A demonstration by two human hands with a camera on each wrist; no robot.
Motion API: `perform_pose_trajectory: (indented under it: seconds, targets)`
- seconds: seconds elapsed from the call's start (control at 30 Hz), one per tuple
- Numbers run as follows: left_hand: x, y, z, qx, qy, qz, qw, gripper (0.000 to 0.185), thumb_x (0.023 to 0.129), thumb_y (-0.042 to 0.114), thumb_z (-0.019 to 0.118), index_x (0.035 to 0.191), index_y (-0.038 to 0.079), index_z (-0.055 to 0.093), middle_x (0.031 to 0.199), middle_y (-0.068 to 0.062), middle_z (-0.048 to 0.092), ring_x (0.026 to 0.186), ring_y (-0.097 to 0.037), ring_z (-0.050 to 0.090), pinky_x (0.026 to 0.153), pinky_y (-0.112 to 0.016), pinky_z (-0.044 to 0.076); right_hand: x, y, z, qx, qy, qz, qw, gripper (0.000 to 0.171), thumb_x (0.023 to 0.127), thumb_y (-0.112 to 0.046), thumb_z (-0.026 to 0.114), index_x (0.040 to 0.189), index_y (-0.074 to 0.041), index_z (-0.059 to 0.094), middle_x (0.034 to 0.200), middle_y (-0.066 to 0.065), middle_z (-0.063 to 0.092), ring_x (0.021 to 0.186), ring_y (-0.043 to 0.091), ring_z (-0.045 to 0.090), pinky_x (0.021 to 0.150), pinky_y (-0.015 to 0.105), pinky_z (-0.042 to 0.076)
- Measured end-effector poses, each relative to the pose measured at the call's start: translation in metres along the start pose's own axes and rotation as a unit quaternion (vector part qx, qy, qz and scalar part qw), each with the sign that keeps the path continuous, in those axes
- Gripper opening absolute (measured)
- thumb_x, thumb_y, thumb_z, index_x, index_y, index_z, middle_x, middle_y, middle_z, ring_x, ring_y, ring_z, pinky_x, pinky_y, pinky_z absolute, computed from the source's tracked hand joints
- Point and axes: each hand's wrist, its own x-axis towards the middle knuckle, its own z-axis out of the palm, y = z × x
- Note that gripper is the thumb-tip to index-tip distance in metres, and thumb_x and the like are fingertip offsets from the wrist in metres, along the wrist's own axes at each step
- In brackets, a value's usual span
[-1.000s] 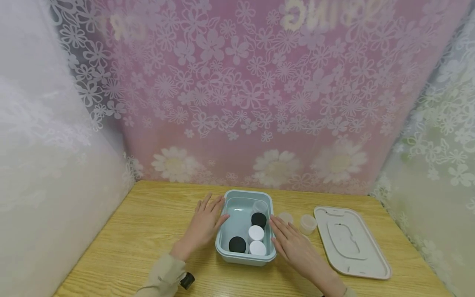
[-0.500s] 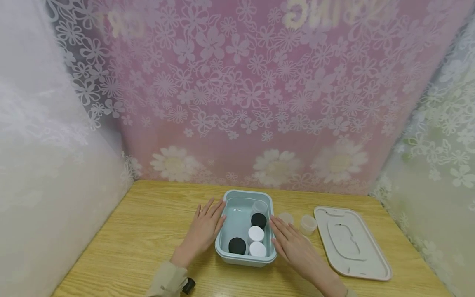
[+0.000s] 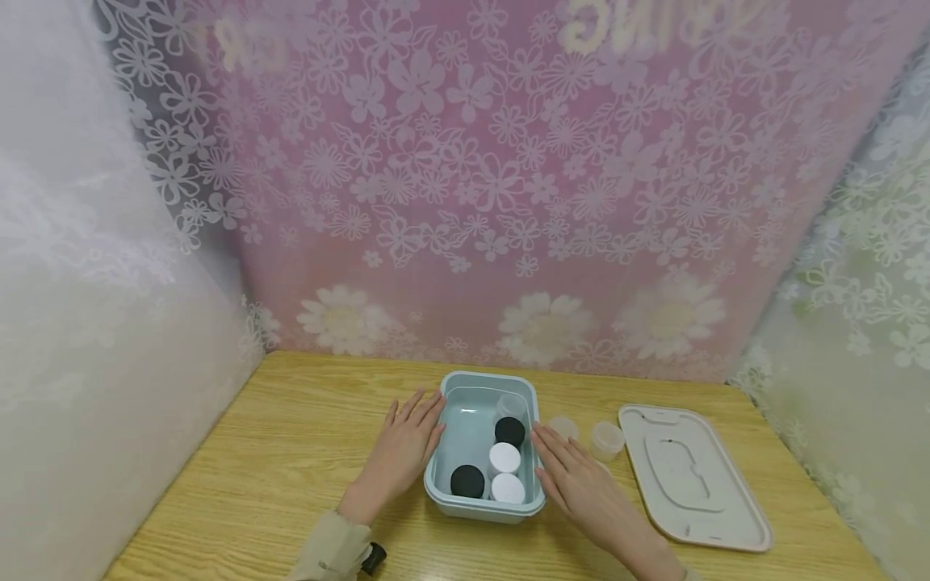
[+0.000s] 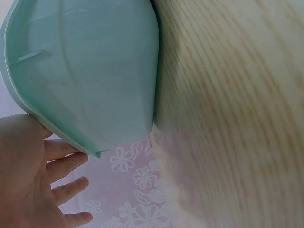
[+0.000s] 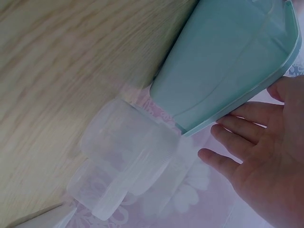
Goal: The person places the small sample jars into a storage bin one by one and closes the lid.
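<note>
A light blue plastic box [image 3: 465,510] stands uncovered on the wooden table. Inside it, along the right side, are a clear jar [image 3: 512,405], a jar with a black lid [image 3: 509,432] and two jars with white lids [image 3: 504,459]. Another black-lidded jar [image 3: 467,482] is at the front left of the box. My left hand [image 3: 401,444] touches the left rim with straight, spread fingers. On the opposite rim, my right hand [image 3: 581,488] rests its extended fingertips. In both wrist views the fingers lie against the rim's edge without curling round it.
Clear jars [image 3: 606,440] stand right of the box, one partly behind my right hand. Farther right lies a pale rectangular lid [image 3: 693,476], flat on the table [image 3: 305,428]. A flowered curtain [image 3: 465,202] hangs behind the table, with pale curtains on both sides.
Over the last second my left thumb has drawn in closer to the fingers at the left rim. The right hand, the box and the jars hold their places.
</note>
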Motion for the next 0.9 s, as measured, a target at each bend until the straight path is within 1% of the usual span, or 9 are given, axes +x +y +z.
perform_pose_trajectory:
  seconds: [0.17,0.33,0.4,0.47,0.6,0.67,0.73,0.8,0.9]
  targets:
    - [0.001,0.001,-0.002,0.004,-0.007,0.002,1.0,0.046,0.107,0.026,0.052,0.148,0.005,0.052,0.151,-0.012,0.051,0.142,-0.037,0.043,0.115,-0.063,0.034,0.001,0.001,0.0,0.022,0.016,-0.005,1.0,0.054,0.098,-0.021,0.067,0.144,0.003,0.053,0.149,0.016,0.053,0.134,0.033,0.053,0.104,0.055,0.049]
    - [0.001,0.003,-0.004,0.006,-0.013,-0.001,0.9999,0.046,0.107,0.025,0.054,0.147,0.004,0.052,0.15,-0.013,0.052,0.14,-0.038,0.045,0.115,-0.063,0.034,0.004,0.006,-0.006,0.081,0.024,-0.006,0.996,0.053,0.097,-0.018,0.068,0.143,0.004,0.054,0.147,0.017,0.054,0.132,0.039,0.054,0.101,0.058,0.05]
    - [0.001,0.003,-0.005,0.002,-0.011,-0.001,0.9999,0.045,0.106,0.024,0.055,0.147,0.003,0.053,0.149,-0.014,0.053,0.14,-0.039,0.045,0.114,-0.064,0.034,0.003,0.01,-0.012,0.115,0.025,0.011,0.993,0.053,0.097,-0.016,0.069,0.145,0.002,0.054,0.148,0.017,0.053,0.132,0.04,0.053,0.101,0.058,0.05]
    - [0.001,0.003,-0.005,-0.001,-0.012,-0.004,0.9999,0.045,0.106,0.024,0.054,0.147,0.003,0.053,0.149,-0.014,0.053,0.14,-0.039,0.044,0.114,-0.064,0.034,0.003,0.018,-0.016,0.139,0.036,0.028,0.989,0.053,0.096,-0.012,0.071,0.145,-0.001,0.054,0.148,0.015,0.053,0.131,0.039,0.054,0.099,0.056,0.052]
    - [0.001,0.004,-0.005,-0.003,-0.012,-0.008,0.9999,0.045,0.107,0.026,0.052,0.147,0.004,0.053,0.149,-0.013,0.053,0.141,-0.038,0.043,0.115,-0.063,0.034,0.0,0.035,-0.025,0.161,0.078,0.075,0.981,0.05,0.093,-0.007,0.073,0.141,-0.008,0.06,0.14,0.011,0.062,0.123,0.033,0.061,0.092,0.05,0.057]
    - [0.001,0.004,-0.005,-0.003,-0.015,-0.008,0.9999,0.046,0.107,0.026,0.052,0.148,0.005,0.052,0.15,-0.013,0.053,0.142,-0.038,0.043,0.115,-0.063,0.034,-0.003,0.043,-0.027,0.178,0.092,0.098,0.975,0.045,0.093,-0.007,0.073,0.137,-0.009,0.063,0.133,0.008,0.067,0.118,0.028,0.065,0.089,0.044,0.058]
    - [0.001,0.004,-0.005,-0.002,-0.016,-0.007,0.9998,0.046,0.107,0.026,0.052,0.147,0.005,0.053,0.15,-0.013,0.053,0.142,-0.038,0.043,0.115,-0.063,0.034,-0.007,0.05,-0.027,0.212,0.094,0.12,0.965,0.039,0.094,-0.006,0.071,0.133,-0.008,0.065,0.129,0.006,0.069,0.113,0.026,0.067,0.089,0.036,0.059]
    - [0.001,0.004,-0.006,0.0,-0.017,-0.007,0.9998,0.046,0.107,0.027,0.052,0.147,0.005,0.053,0.149,-0.013,0.053,0.142,-0.037,0.043,0.114,-0.063,0.035,-0.012,0.056,-0.028,0.261,0.082,0.143,0.951,0.035,0.097,-0.008,0.068,0.132,-0.006,0.065,0.127,0.007,0.069,0.11,0.026,0.067,0.089,0.027,0.058]
    - [0.001,0.004,-0.006,0.0,-0.016,-0.006,0.9999,0.046,0.107,0.028,0.052,0.147,0.004,0.053,0.149,-0.013,0.053,0.141,-0.038,0.044,0.114,-0.063,0.035,-0.021,0.06,-0.027,0.325,0.058,0.171,0.928,0.033,0.099,-0.011,0.067,0.131,-0.004,0.064,0.127,0.01,0.068,0.109,0.026,0.067,0.09,0.021,0.056]
